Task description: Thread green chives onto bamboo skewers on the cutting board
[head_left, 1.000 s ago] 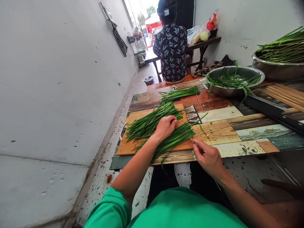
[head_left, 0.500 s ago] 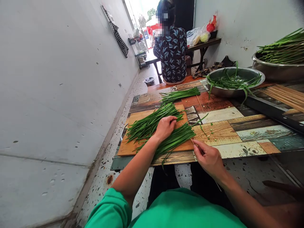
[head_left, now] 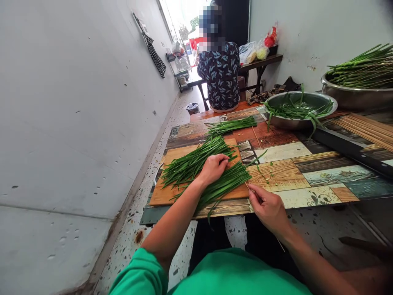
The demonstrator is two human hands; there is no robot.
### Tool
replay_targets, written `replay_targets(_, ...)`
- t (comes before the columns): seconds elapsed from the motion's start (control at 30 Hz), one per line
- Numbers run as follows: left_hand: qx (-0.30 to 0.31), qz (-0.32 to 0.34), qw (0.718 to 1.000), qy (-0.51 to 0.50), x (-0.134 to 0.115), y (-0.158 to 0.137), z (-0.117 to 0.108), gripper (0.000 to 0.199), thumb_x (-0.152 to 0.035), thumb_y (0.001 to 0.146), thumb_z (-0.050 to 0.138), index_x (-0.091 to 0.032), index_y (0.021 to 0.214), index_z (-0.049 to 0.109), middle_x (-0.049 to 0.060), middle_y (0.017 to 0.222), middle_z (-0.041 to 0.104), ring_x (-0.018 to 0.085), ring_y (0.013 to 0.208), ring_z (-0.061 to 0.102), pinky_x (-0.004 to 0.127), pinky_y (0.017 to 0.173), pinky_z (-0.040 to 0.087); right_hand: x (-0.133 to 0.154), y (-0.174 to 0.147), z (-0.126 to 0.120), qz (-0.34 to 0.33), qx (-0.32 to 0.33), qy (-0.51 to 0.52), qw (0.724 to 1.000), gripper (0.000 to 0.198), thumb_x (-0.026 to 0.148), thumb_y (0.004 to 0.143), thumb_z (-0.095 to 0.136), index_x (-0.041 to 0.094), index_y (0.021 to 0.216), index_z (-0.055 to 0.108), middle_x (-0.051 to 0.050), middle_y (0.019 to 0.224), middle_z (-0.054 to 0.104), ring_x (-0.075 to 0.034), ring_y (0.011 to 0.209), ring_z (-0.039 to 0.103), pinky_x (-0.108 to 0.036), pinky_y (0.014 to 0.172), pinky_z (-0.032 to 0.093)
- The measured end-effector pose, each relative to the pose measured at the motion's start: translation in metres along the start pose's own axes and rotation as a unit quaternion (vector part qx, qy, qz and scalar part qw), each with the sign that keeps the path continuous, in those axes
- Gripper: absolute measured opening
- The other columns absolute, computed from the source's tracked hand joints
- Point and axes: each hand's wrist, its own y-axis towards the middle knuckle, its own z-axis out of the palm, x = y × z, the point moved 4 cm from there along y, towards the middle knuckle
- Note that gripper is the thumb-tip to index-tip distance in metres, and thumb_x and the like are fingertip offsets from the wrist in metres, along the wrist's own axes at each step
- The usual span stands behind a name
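A wooden cutting board [head_left: 158,197] carries two bunches of garlic chives, the farther chives [head_left: 196,159] spread loosely and the nearer chives [head_left: 229,183] hanging over the front edge. My left hand [head_left: 214,169] lies between them, fingertips pinched at the stalk ends; what exactly is between the fingers is partly hidden. My right hand [head_left: 268,207] is closed on a thin bamboo skewer [head_left: 247,185] at the board's right corner. The skewer's tip points at the cut ends of the nearer bunch, and its tail shows below my wrist.
Beyond the board lies another chive bunch [head_left: 231,125] beside a loose skewer [head_left: 256,137]. To the right are a steel bowl of chives [head_left: 299,123], a larger basin [head_left: 356,97], a knife [head_left: 353,148] and a pile of skewers [head_left: 368,127]. A person [head_left: 219,78] sits ahead, back turned.
Both hands stay almost in place. My right hand has shifted slightly left with the skewer, and the whole view has moved a little.
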Motion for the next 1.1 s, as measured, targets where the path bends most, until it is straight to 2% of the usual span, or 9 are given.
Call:
replay_targets(0.33,-0.020,0.027,0.999,0.028,0.002,-0.002,-0.001,0.020,-0.016,0.086,0.052,-0.015,0.095,0.069,0.002,0.077,0.072,0.012,0.068,0.065,0.023,0.068,0.052,0.003,0.002,-0.001,-0.008,-0.007,-0.006,1.000,0.028,0.022,0.087,0.048,0.016,0.101,0.071,-0.006,0.087,0.076,-0.016,0.069,0.071,-0.022,0.060,0.053)
replay_targets(0.53,-0.030,0.085,0.987,0.130,-0.008,-0.009,0.003,0.020,-0.014,0.085,0.056,-0.015,0.096,0.072,0.007,0.097,0.074,0.018,0.090,0.068,0.029,0.086,0.051,0.003,0.004,0.001,0.006,-0.005,-0.024,1.000,0.029,0.023,0.087,0.048,0.016,0.100,0.072,-0.007,0.091,0.076,-0.018,0.073,0.072,-0.025,0.065,0.056)
replay_targets(0.63,-0.020,0.105,0.984,0.146,-0.013,-0.012,0.004,0.020,-0.016,0.085,0.056,-0.017,0.096,0.073,0.006,0.100,0.074,0.018,0.093,0.068,0.029,0.088,0.051,0.003,0.005,0.001,0.005,-0.013,-0.024,1.000,0.029,0.023,0.087,0.047,0.015,0.101,0.072,-0.006,0.091,0.076,-0.018,0.072,0.072,-0.025,0.064,0.056)
replay_targets(0.73,-0.068,0.059,0.990,0.108,-0.012,-0.011,-0.003,0.018,-0.017,0.083,0.058,-0.017,0.091,0.074,0.005,0.092,0.075,0.017,0.085,0.069,0.027,0.082,0.052,0.003,0.006,0.001,-0.003,-0.020,-0.017,1.000,0.029,0.022,0.088,0.047,0.015,0.102,0.071,-0.005,0.089,0.076,-0.017,0.071,0.072,-0.023,0.060,0.055)
replay_targets(0.87,-0.109,-0.026,0.994,0.011,-0.004,-0.007,-0.012,0.018,-0.018,0.082,0.059,-0.015,0.092,0.074,0.003,0.082,0.075,0.013,0.070,0.067,0.023,0.069,0.051,0.001,0.003,0.001,-0.026,-0.033,-0.007,0.999,0.029,0.023,0.088,0.047,0.013,0.103,0.071,-0.008,0.093,0.075,-0.017,0.075,0.072,-0.023,0.064,0.056)
replay_targets(0.97,-0.108,-0.046,0.993,-0.006,-0.003,-0.005,-0.012,0.019,-0.017,0.081,0.058,-0.014,0.092,0.074,0.003,0.080,0.075,0.012,0.069,0.066,0.021,0.068,0.050,0.000,0.001,0.000,-0.039,-0.040,-0.005,0.998,0.029,0.022,0.089,0.048,0.012,0.103,0.070,-0.009,0.095,0.075,-0.018,0.077,0.073,-0.023,0.066,0.056)
replay_targets(1.1,-0.068,-0.036,0.997,-0.003,-0.004,-0.003,-0.005,0.021,-0.017,0.081,0.058,-0.015,0.094,0.074,0.002,0.081,0.075,0.011,0.068,0.064,0.021,0.067,0.047,0.001,0.001,0.000,-0.045,-0.039,-0.001,0.998,0.028,0.021,0.089,0.048,0.012,0.104,0.070,-0.009,0.095,0.075,-0.018,0.076,0.073,-0.023,0.064,0.056)
